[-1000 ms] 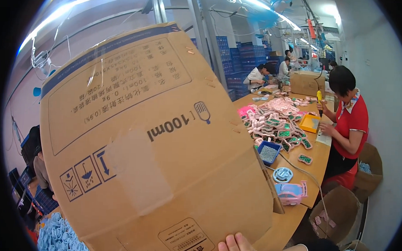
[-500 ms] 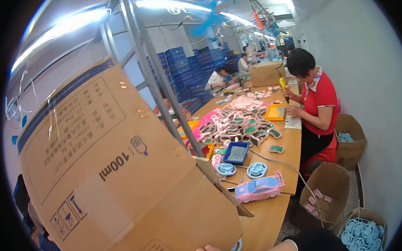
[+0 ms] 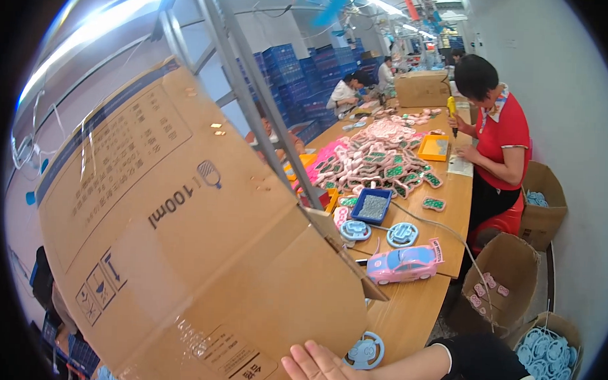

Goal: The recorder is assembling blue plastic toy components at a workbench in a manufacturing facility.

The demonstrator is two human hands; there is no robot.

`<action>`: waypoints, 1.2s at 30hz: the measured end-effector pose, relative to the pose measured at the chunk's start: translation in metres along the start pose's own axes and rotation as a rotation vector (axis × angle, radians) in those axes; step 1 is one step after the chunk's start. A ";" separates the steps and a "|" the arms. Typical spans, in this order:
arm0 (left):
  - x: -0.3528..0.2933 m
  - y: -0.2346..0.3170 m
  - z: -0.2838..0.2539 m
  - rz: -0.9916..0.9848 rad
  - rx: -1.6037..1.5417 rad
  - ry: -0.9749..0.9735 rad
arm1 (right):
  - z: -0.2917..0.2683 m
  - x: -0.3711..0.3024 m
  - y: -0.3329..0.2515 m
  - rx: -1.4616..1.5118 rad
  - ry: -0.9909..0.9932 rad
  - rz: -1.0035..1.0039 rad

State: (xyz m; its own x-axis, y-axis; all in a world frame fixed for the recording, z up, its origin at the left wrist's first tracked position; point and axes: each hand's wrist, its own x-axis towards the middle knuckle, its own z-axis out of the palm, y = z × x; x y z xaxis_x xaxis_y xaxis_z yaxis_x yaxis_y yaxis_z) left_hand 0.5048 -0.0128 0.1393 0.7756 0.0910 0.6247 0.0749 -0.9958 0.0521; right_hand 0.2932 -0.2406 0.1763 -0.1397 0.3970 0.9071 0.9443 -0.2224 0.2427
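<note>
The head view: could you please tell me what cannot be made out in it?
In the head view:
Left hand: not visible, perhaps behind the carton or outside the frame.
The carton's inside: hidden by its outer panels.
The carton's bottom: cut off by the lower edge.
Blue wheel: partly covered by the right hand.

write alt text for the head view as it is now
A large brown cardboard box tilts across the left foreground, the person's open right grip at its lower edge. Beyond, a wooden table holds a pink-and-blue toy car, blue wheel-shaped parts and a heap of pink pieces; a co-worker in red holds a yellow tool.
</note>
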 end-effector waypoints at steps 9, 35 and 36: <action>-0.114 -0.062 -0.039 -0.311 0.081 -0.104 | 0.039 0.010 0.007 -0.236 0.090 -0.128; -0.338 -0.073 -0.140 -0.618 0.229 -0.101 | 0.108 0.095 0.047 -0.194 0.185 -0.062; -0.339 -0.074 -0.141 -0.680 0.241 -0.162 | 0.107 0.100 0.047 -0.192 0.183 -0.064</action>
State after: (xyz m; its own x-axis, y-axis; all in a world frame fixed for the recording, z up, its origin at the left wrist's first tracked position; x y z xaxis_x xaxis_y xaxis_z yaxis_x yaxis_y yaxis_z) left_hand 0.1485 0.0295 0.0335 0.5906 0.7057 0.3913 0.6929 -0.6921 0.2022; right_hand 0.3552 -0.1164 0.2415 -0.2655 0.2526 0.9304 0.8604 -0.3734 0.3469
